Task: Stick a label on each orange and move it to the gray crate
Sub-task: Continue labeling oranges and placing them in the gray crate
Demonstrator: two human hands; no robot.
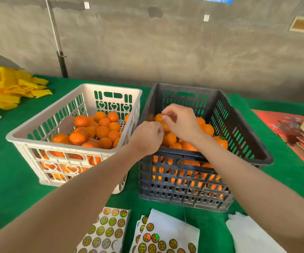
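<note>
**Green worktop, both hands over the gray crate**

Bare concrete wall stands behind a green-covered worktop. The gray crate stands on it. Its load of fruit shows through the slatted front wall, and at least one piece against its right wall carries a green label. Touching or just beside the gray crate on its left, the white crate holds a good heap of oranges with no labels showing. I judge the job well under way but far from finished. Nearer the person than the gray crate lie label sheets, many stickers unused.

The right hand hangs inside the gray crate above the pile, thumb and forefinger pinching an orange at the crate's left wall. It may be setting the fruit down or pressing a label on; I cannot tell which. The left hand hovers over the gray crate's left rim, fingers curled and turned from view, fingertips just below that orange. Whether it grasps anything I cannot tell.

Far left of the gray crate lie yellow strips; to its right, red cardboard.
</note>
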